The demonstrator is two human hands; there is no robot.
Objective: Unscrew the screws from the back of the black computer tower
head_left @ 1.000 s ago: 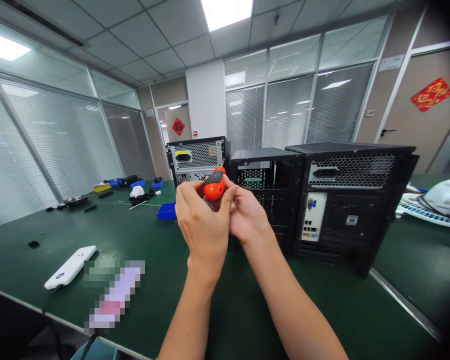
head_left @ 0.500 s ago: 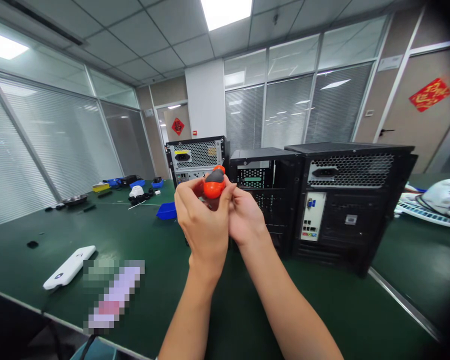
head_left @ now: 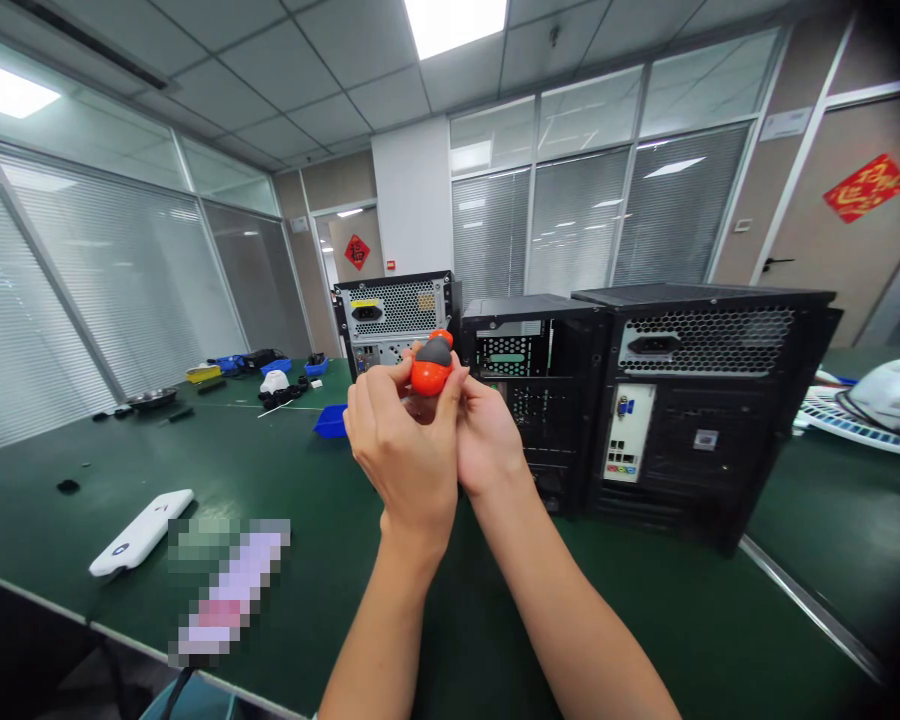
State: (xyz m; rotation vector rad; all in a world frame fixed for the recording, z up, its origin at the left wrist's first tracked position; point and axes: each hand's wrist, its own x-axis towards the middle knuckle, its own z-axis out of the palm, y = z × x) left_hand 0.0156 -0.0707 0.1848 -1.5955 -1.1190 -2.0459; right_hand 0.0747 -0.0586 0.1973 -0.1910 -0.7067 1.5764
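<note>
Both my hands meet in front of the computer cases. My left hand (head_left: 405, 455) is wrapped round the orange and dark grey handle of a screwdriver (head_left: 431, 375), seen from its butt end and pointing away from me. My right hand (head_left: 491, 435) is closed close against it, on the right of the handle; its fingertips are hidden, so what they grip cannot be made out. Directly behind stand a silver-backed computer case (head_left: 397, 305) and an opened black case (head_left: 525, 305), both partly covered by my hands. The screwdriver's tip is hidden.
A third black computer case (head_left: 675, 420) stands at right, with a white helmet (head_left: 896, 395) beyond it. Blue trays (head_left: 331, 421) and a metal bowl (head_left: 152, 399) lie left. Nearer are a white power bank-like device (head_left: 142, 532) and a blurred-out item (head_left: 236, 590).
The view has shifted very slightly. My hands and the screwdriver keep nearly the same place and grip.
</note>
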